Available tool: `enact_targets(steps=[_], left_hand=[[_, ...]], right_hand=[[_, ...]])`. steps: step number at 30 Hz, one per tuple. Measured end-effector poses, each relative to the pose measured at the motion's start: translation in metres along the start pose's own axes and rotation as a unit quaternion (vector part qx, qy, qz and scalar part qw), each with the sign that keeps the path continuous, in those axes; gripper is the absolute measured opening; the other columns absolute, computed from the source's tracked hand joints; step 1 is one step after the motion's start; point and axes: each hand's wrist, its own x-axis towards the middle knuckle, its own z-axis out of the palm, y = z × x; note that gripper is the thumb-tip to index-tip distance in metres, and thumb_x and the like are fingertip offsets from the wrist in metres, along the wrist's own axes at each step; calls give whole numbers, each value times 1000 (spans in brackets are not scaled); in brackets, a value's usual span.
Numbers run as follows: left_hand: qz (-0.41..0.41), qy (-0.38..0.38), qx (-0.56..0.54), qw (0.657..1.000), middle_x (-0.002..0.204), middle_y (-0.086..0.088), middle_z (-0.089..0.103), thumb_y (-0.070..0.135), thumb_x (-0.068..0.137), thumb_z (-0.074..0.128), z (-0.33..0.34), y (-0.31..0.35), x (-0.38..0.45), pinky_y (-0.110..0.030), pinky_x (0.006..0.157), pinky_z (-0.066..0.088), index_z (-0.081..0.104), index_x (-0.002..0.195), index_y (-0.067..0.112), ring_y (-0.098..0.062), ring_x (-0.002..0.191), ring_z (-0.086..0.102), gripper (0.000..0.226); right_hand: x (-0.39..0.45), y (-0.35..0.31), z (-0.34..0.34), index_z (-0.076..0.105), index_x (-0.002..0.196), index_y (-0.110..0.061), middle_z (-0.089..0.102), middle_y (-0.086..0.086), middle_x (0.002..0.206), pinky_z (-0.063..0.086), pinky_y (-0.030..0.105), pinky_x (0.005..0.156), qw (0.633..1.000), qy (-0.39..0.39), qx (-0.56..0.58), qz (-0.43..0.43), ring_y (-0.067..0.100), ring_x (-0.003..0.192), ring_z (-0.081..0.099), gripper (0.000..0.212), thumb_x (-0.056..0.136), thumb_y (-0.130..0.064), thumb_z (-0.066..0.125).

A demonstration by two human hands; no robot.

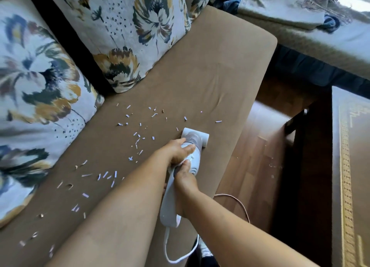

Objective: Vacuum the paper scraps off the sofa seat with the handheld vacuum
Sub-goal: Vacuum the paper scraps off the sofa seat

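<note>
We see a white handheld vacuum (pixel 186 166) lying on the brown sofa seat (pixel 210 76), close to its front edge. Its wide flat nozzle (pixel 195 135) touches the fabric and points away from us. The left hand (pixel 177 151) lies over the front part of the body, just behind the nozzle, and its fingers (pixel 188 148) are curled round the housing and grasp it. The right hand (pixel 184 173) holds the handle further back; its thumb presses on the top of the body, and the other fingers go under the handle, where we cannot see them. A white cord (pixel 172 250) leaves the back end of the vacuum and makes a loop below the arms.

Many small paper scraps (pixel 138 140) lie spread on the seat, mostly to the left of the nozzle and toward the near left corner; a few lie just in front of the nozzle. Two flowered cushions (pixel 124 32) lean along the back of the sofa. To the right of the seat we see a wooden floor (pixel 254 160), with some scraps on it, and the edge of a patterned rug (pixel 348 186).
</note>
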Motion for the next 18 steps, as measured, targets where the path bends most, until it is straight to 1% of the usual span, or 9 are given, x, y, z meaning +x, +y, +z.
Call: enact_targets(steps=[2,3,4,6,8,12,13,16,18], left_hand=[[0,-6,-18,1000,151,2,42,54,88,54,-1,-18,-11,-43,109,40,34,149,35,-27,132,48,66],[-1,-6,-24,1000,150,2,43,54,87,54,-2,-27,-16,-44,108,42,35,148,36,-27,131,49,67],[-4,-6,-32,999,149,2,44,54,86,55,-3,-34,-21,-43,107,42,35,148,36,-27,130,50,68],[-5,-4,-47,999,148,3,46,54,83,57,-5,-45,-33,-42,107,43,37,147,36,-26,128,51,69],[-6,8,-64,998,148,2,46,51,86,59,-5,-53,-43,-40,108,41,36,148,33,-26,128,51,69],[14,30,-91,995,147,0,46,44,90,61,-8,-61,-58,-33,109,39,34,150,29,-24,129,51,68],[24,42,-89,995,147,1,46,43,91,61,-12,-58,-63,-31,110,37,33,150,29,-23,130,50,68],[43,70,-77,994,150,0,43,47,89,61,-26,-45,-65,-38,111,38,31,151,32,-24,132,48,70],[49,80,-75,993,151,-1,42,46,90,60,-34,-30,-61,-38,111,38,30,151,30,-25,132,48,70]], right_hand=[[-5,19,8,60,78,-10,73,21,86,59,40,71,1000,-15,3,10,32,65,68,63,97,-61,28],[-10,27,11,60,78,-10,73,24,92,59,44,76,1000,-21,1,13,34,70,69,63,97,-62,28],[-13,33,14,60,80,-9,72,25,92,59,44,76,1000,-25,-2,12,34,69,68,64,97,-61,27],[-20,46,18,61,87,-6,68,22,80,58,38,64,1000,-19,-9,4,31,59,65,65,97,-61,26],[-27,56,21,60,84,-7,66,19,70,56,33,55,1000,-2,-21,-2,28,50,62,64,97,-61,27],[-39,68,26,60,74,-8,61,14,54,58,41,61,999,21,-22,-21,27,43,60,66,95,-63,30],[-42,68,28,61,73,-7,61,13,51,58,39,59,999,24,-22,-29,26,41,59,68,94,-64,30],[-47,54,31,63,75,-4,60,10,49,55,34,54,999,18,-17,-42,23,38,57,73,93,-66,30],[-46,37,30,65,80,-4,61,10,52,51,26,49,998,11,-19,-51,21,37,56,73,94,-65,29]])
